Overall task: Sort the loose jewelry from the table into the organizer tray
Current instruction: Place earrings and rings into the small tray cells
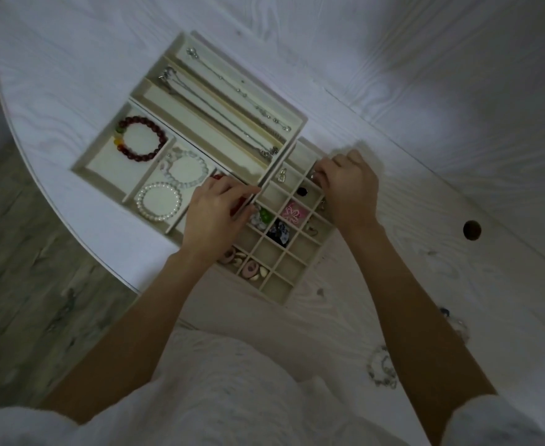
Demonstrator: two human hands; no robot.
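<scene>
Left hand (214,207): fingers curled, tips pinched on the thin left wall of the beige small-cell grid tray (274,252), over something red that is mostly hidden. Right hand (349,185): fingers curled down over the tray's far right rim; a small silvery piece glints at the fingertips, but whether they hold it or only the rim cannot be told. Grid cells already hold a pink flower charm (293,211), a dark patterned piece (279,231) and a silver pendant (282,176). To the left, a dark red bead bracelet (139,138) and a white pearl bracelet (158,201) lie in wider compartments; on the far side, silver chains (232,91) lie along long slots. Still loose on the white wood-grain table (457,156), near right beside the right forearm: a pale beaded bracelet (382,368). Judgement: light, limp, beads hard and slippery; best pinched across the strand or hooked through the loop, then lifted clear, not dragged.
</scene>
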